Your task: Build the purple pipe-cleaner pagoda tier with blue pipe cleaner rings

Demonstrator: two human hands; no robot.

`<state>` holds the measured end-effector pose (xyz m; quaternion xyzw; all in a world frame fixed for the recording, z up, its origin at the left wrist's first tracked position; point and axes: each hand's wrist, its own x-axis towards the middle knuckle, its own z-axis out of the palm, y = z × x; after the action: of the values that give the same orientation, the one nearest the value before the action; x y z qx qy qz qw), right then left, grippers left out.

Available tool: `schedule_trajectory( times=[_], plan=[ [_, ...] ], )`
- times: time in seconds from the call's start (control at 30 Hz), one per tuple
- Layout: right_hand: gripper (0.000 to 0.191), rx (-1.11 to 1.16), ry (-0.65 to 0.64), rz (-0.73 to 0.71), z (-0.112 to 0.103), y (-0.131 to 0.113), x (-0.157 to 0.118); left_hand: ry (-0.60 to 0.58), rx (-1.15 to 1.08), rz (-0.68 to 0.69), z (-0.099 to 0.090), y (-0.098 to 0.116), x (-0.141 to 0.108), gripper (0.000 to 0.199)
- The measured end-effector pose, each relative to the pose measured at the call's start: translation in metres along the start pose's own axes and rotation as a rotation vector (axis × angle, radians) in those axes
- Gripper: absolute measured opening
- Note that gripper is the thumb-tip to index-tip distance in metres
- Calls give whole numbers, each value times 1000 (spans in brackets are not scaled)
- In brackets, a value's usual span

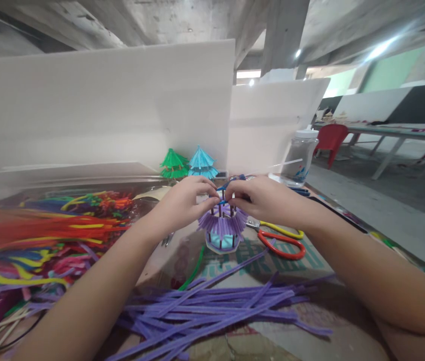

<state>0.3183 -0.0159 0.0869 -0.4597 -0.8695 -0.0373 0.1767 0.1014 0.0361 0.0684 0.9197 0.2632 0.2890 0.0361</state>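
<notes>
A small pavilion model (223, 223) stands upright on the table, with a purple fringed roof tier, dark posts and a pale blue floor. At its top, a blue pipe cleaner (222, 202) runs between my hands around the upper posts. My left hand (186, 201) pinches it from the left, thumb and forefinger together. From the right, my right hand (261, 198) pinches it with curled fingers. The fingertips partly hide the model's top. Scissors with red and yellow handles (280, 246) lie by my right wrist. Closer to me is a pile of purple pipe cleaners (212, 311).
Many coloured pipe cleaners (46, 225) cover the left side. A green roof model (174, 163) and a light blue one (201, 161) stand behind my left hand. A clear jug (298, 158) stands back right. White boards (103, 110) close off the rear.
</notes>
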Motion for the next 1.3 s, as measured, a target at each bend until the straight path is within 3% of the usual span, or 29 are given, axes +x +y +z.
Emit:
schedule_trajectory(
  times=[0.37, 1.3],
  plan=[
    [14, -12, -37, 44, -9, -2, -3, -7, 24, 2, 6, -2, -1, 16],
    [15, -87, -68, 61, -8, -6, -3, -9, 48, 22, 6, 0, 0, 14]
  ],
)
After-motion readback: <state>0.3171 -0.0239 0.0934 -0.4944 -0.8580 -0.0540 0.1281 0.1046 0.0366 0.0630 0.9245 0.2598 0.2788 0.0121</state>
